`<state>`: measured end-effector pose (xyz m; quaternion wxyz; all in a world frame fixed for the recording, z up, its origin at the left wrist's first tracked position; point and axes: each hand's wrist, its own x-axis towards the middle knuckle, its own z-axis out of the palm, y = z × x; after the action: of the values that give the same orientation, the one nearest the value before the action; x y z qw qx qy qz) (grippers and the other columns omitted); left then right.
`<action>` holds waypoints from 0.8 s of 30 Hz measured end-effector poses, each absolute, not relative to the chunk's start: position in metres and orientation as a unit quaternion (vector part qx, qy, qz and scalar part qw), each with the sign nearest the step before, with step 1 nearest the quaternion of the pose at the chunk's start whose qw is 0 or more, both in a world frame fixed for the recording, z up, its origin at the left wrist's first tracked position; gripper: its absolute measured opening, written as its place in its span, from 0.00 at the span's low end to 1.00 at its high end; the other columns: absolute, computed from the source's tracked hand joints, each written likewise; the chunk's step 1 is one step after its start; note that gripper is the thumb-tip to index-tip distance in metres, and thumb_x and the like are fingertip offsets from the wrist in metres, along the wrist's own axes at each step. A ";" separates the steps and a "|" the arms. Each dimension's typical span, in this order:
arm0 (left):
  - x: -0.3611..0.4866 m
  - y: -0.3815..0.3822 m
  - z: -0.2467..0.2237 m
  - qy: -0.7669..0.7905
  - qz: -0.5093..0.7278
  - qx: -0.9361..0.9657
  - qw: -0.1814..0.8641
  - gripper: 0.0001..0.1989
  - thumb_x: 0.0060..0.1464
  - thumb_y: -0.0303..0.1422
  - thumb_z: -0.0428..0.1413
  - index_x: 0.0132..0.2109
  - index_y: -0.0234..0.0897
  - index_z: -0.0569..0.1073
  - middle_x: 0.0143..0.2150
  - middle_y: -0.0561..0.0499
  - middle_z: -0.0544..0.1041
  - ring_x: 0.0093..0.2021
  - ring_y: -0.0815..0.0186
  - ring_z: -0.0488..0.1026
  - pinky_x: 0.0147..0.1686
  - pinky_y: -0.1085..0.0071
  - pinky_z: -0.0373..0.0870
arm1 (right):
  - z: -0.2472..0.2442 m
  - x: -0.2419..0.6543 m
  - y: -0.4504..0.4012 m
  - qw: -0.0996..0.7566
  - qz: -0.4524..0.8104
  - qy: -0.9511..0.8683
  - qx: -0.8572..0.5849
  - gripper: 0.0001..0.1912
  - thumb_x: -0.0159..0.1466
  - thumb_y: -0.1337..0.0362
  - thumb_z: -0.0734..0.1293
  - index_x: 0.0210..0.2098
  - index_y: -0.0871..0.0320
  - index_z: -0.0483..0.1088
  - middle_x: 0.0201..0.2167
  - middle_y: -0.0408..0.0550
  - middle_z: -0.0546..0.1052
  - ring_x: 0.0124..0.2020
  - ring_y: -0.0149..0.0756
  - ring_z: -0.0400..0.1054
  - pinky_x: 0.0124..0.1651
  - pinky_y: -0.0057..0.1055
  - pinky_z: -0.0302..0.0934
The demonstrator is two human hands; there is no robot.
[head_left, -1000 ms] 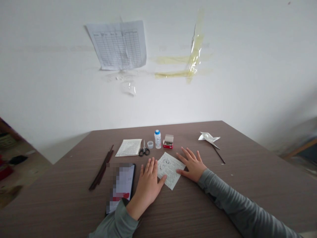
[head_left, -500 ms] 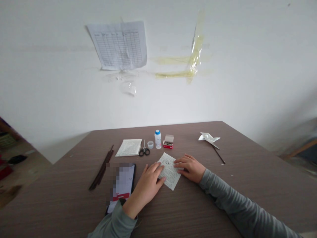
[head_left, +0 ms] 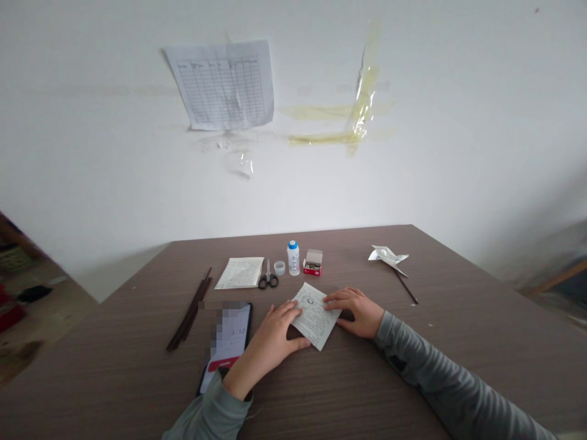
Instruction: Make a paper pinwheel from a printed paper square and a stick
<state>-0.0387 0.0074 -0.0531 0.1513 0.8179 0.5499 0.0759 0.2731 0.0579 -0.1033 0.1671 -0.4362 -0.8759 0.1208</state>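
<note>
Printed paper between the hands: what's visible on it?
The small white printed paper sheet lies flat and turned diagonally on a brown wood-grain table top. Its face carries dense small dark print, too small to read, and a small round line drawing near the far end. The left hand rests its fingers on the near-left edge, and the right hand rests its fingertips on the right corner.

1. A small printed paper sheet (head_left: 314, 315) was white, with dense black text and a round diagram near its upper corner.
2. It lay flat and turned corner-forward on the brown wood-grain table (head_left: 114, 348), just below the frame's centre.
</note>
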 end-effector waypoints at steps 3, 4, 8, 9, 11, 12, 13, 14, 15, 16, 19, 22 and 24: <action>-0.039 0.008 -0.054 0.553 0.093 0.815 0.147 0.28 0.76 0.35 0.74 0.79 0.48 0.88 0.89 0.40 0.81 0.90 0.44 0.77 0.94 0.37 0.68 | -0.108 0.274 0.059 0.172 0.119 -0.868 -0.450 0.29 0.72 0.69 0.79 0.69 0.44 0.93 0.75 0.53 0.92 0.78 0.57 0.86 0.92 0.69 0.67; -0.039 0.009 -0.056 0.552 0.101 0.815 0.146 0.26 0.77 0.34 0.73 0.77 0.48 0.89 0.88 0.41 0.82 0.89 0.45 0.78 0.94 0.38 0.68 | -0.109 0.274 0.059 0.174 0.120 -0.866 -0.452 0.28 0.73 0.68 0.79 0.69 0.44 0.93 0.74 0.53 0.93 0.78 0.57 0.86 0.92 0.69 0.66; -0.043 0.012 -0.062 0.543 0.154 0.813 0.144 0.17 0.76 0.33 0.74 0.68 0.45 0.93 0.81 0.39 0.89 0.84 0.42 0.84 0.90 0.37 0.75 | -0.107 0.282 0.065 0.200 0.128 -0.872 -0.428 0.19 0.79 0.63 0.77 0.65 0.44 0.94 0.70 0.53 0.95 0.73 0.55 0.89 0.88 0.64 0.72; -0.045 0.013 -0.064 0.538 0.173 0.812 0.143 0.14 0.75 0.32 0.75 0.64 0.45 0.94 0.79 0.39 0.91 0.82 0.41 0.87 0.87 0.37 0.78 | -0.105 0.284 0.066 0.201 0.134 -0.879 -0.412 0.17 0.80 0.61 0.76 0.63 0.44 0.94 0.68 0.54 0.95 0.71 0.55 0.90 0.85 0.63 0.76; -0.047 0.015 -0.067 0.527 0.212 0.811 0.142 0.09 0.75 0.31 0.75 0.58 0.45 0.95 0.74 0.40 0.94 0.77 0.39 0.90 0.83 0.39 0.83 | -0.101 0.289 0.068 0.208 0.137 -0.885 -0.394 0.13 0.82 0.59 0.76 0.60 0.44 0.94 0.64 0.54 0.96 0.67 0.55 0.91 0.80 0.61 0.80; -0.048 0.017 -0.068 0.522 0.224 0.811 0.143 0.07 0.75 0.30 0.74 0.56 0.45 0.95 0.72 0.41 0.95 0.76 0.40 0.91 0.82 0.40 0.84 | -0.099 0.290 0.068 0.212 0.135 -0.885 -0.393 0.12 0.83 0.59 0.75 0.58 0.44 0.95 0.63 0.54 0.96 0.66 0.55 0.91 0.78 0.60 0.81; -0.049 0.018 -0.070 0.518 0.232 0.811 0.142 0.06 0.75 0.29 0.73 0.54 0.45 0.95 0.70 0.41 0.96 0.74 0.41 0.91 0.82 0.41 0.84 | -0.097 0.290 0.068 0.218 0.132 -0.882 -0.396 0.12 0.84 0.59 0.75 0.56 0.45 0.95 0.61 0.54 0.97 0.64 0.55 0.91 0.77 0.59 0.81; -0.050 0.019 -0.071 0.516 0.237 0.811 0.140 0.07 0.75 0.28 0.72 0.52 0.44 0.94 0.69 0.41 0.96 0.73 0.42 0.92 0.81 0.42 0.84 | -0.096 0.290 0.067 0.222 0.130 -0.879 -0.400 0.12 0.85 0.59 0.75 0.54 0.45 0.95 0.60 0.54 0.97 0.63 0.55 0.91 0.75 0.58 0.82; -0.050 0.020 -0.071 0.514 0.239 0.812 0.138 0.08 0.76 0.26 0.70 0.51 0.44 0.94 0.67 0.42 0.97 0.71 0.44 0.93 0.80 0.43 0.85 | -0.095 0.289 0.066 0.226 0.128 -0.877 -0.405 0.12 0.85 0.59 0.74 0.52 0.46 0.95 0.59 0.53 0.97 0.62 0.55 0.91 0.74 0.57 0.82; -0.051 0.021 -0.072 0.513 0.239 0.813 0.135 0.09 0.76 0.25 0.69 0.50 0.44 0.94 0.64 0.42 0.97 0.69 0.46 0.93 0.79 0.44 0.85 | -0.094 0.287 0.065 0.231 0.126 -0.873 -0.410 0.13 0.85 0.60 0.74 0.50 0.46 0.94 0.58 0.54 0.97 0.61 0.55 0.91 0.72 0.55 0.82; -0.051 0.023 -0.072 0.520 0.232 0.811 0.133 0.12 0.77 0.24 0.67 0.46 0.45 0.93 0.58 0.45 0.98 0.65 0.47 0.94 0.78 0.42 0.84 | -0.091 0.283 0.061 0.236 0.126 -0.865 -0.424 0.15 0.86 0.62 0.72 0.47 0.48 0.93 0.56 0.55 0.97 0.60 0.55 0.90 0.70 0.54 0.83; -0.051 0.024 -0.070 0.530 0.233 0.804 0.135 0.13 0.77 0.25 0.67 0.44 0.45 0.92 0.55 0.45 0.98 0.65 0.45 0.94 0.80 0.39 0.83 | -0.089 0.281 0.060 0.230 0.134 -0.855 -0.445 0.16 0.86 0.62 0.70 0.47 0.48 0.91 0.52 0.55 0.96 0.58 0.55 0.90 0.68 0.54 0.83; -0.050 0.023 -0.068 0.532 0.239 0.802 0.131 0.13 0.78 0.26 0.67 0.42 0.44 0.91 0.51 0.44 0.97 0.61 0.45 0.94 0.77 0.39 0.84 | -0.088 0.280 0.060 0.226 0.138 -0.850 -0.456 0.15 0.85 0.62 0.70 0.45 0.48 0.90 0.48 0.53 0.94 0.54 0.55 0.90 0.66 0.53 0.83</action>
<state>-0.0499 0.0228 -0.0682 0.1306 0.8018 0.5319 0.2389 0.2804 0.0599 -0.0881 0.2262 -0.4562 -0.8496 0.1377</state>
